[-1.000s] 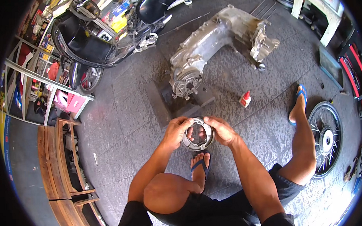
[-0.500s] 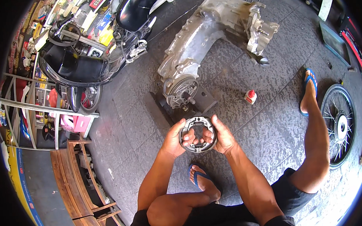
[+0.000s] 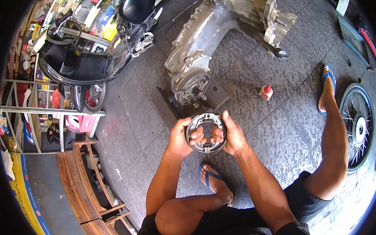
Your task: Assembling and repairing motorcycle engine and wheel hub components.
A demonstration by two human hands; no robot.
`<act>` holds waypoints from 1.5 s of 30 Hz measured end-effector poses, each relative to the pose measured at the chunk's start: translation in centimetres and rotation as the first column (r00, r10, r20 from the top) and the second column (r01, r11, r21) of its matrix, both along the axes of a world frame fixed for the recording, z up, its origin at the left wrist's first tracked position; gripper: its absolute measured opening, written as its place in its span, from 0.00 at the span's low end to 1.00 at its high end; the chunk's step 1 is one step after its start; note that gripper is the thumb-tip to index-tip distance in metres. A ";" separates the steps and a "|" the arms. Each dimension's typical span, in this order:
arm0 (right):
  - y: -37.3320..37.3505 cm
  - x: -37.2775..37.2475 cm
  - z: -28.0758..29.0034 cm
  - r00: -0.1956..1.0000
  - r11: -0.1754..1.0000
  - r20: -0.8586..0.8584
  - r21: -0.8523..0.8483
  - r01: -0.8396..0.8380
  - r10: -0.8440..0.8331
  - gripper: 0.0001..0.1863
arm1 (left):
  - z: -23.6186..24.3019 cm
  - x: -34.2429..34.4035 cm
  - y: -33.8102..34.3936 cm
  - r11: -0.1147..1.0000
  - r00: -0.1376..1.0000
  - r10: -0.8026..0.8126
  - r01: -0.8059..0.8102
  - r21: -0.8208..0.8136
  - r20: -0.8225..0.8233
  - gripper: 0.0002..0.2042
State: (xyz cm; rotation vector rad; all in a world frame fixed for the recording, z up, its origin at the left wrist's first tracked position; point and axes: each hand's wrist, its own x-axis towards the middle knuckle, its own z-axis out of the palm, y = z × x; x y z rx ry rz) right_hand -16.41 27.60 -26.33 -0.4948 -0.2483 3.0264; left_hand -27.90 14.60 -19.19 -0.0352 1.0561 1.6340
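The bare left hand (image 3: 181,138) and bare right hand (image 3: 236,137) grasp a silver-and-black metal ring (image 3: 208,149), seemingly brake shoes though small in view, at its nine and three o'clock, fingers (image 3: 197,136) curled inside. It is at six o'clock from the grey metal engine casing (image 3: 202,38).

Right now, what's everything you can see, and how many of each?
Ring: 1, silver and black, centre, held
Casing: 1, silver, top centre
Stand: 1, dark grey, under casing
Bottle: 1, white and red, right of stand
Wheel: 1, black and silver, far right
Tray: 1, blue-grey, upper right
Scooter: 1, black, upper left
Rack: 1, silver, left
Goods: many, mixed colours, around rack
Bench: 1, brown, lower left
Banner: 1, yellow and blue, lower left
Flip-flops: 2, blue, worn
Legs: 2, bare, lower half
Forearms: 2, bare, lower centre
Left hand: 1, bare, ring's left
Right hand: 1, bare, ring's right
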 end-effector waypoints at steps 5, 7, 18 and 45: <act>-0.2 0.1 0.5 0.999 0.999 0.044 0.050 0.013 -0.016 0.29 | 0.4 0.0 0.1 1.000 0.999 -0.005 0.005 -0.013 -0.046 0.19; -0.2 0.1 0.6 0.998 0.998 0.051 0.054 0.022 -0.025 0.29 | 0.5 0.0 0.1 1.000 0.998 -0.009 0.008 -0.013 -0.058 0.19; -1.0 -1.2 0.9 0.978 0.967 0.104 0.202 0.155 -0.179 0.24 | 0.8 -0.5 1.0 0.999 0.980 -0.015 0.009 -0.033 -0.196 0.15; -0.1 -9.6 -1.3 0.656 0.415 0.168 0.877 0.242 -0.736 0.24 | 0.4 -5.4 5.3 0.855 0.254 -0.510 0.044 -0.517 -0.822 0.32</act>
